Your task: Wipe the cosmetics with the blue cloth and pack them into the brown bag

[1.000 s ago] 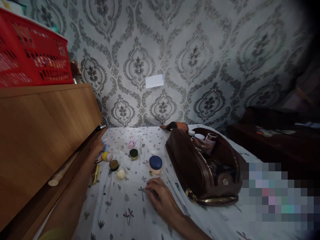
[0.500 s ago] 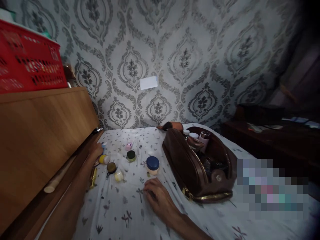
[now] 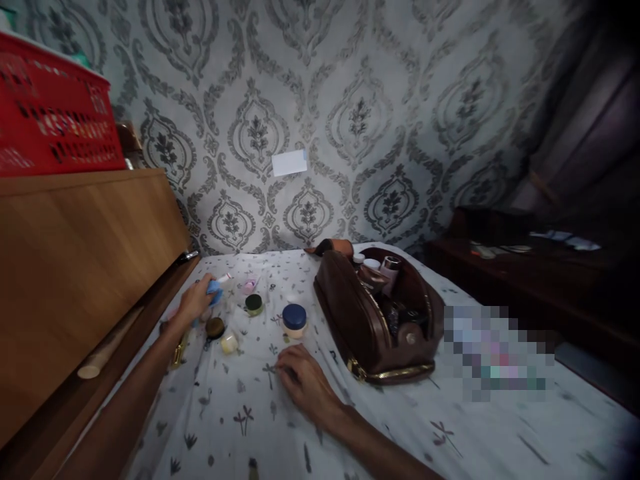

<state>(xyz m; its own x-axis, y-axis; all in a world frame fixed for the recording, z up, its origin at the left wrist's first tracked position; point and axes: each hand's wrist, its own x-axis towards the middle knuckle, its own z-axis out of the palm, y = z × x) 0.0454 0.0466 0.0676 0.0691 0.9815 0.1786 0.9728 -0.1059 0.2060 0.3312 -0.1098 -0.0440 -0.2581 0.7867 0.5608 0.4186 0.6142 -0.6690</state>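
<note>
My left hand [image 3: 196, 299] is closed around a small blue-and-white tube [image 3: 215, 291], its white end pointing up and right. Part of the tube is hidden by the fingers. My right hand [image 3: 303, 373] rests on the printed white sheet, loosely curled and holding nothing. Just beyond it stands a jar with a dark blue lid [image 3: 295, 319]. A dark green-lidded jar [image 3: 253, 305], a brown-lidded jar [image 3: 215, 327], a small pale yellow jar [image 3: 229, 343] and a pink item [image 3: 249, 287] lie between the hands. Beneath my left forearm is a gold tube [image 3: 179, 351].
An open brown toiletry bag [image 3: 345, 313] holding bottles and tubes stands right of centre. Behind it lies an orange-brown item [image 3: 340, 247]. A wooden cabinet [image 3: 90, 233] bearing a red basket [image 3: 60, 107] borders the left side; a patterned wall rises behind.
My left hand has moved slightly up and right, and the blue-and-white tube now shows clearly in its fingers. My right hand stays on the sheet. The whole view has shifted slightly.
</note>
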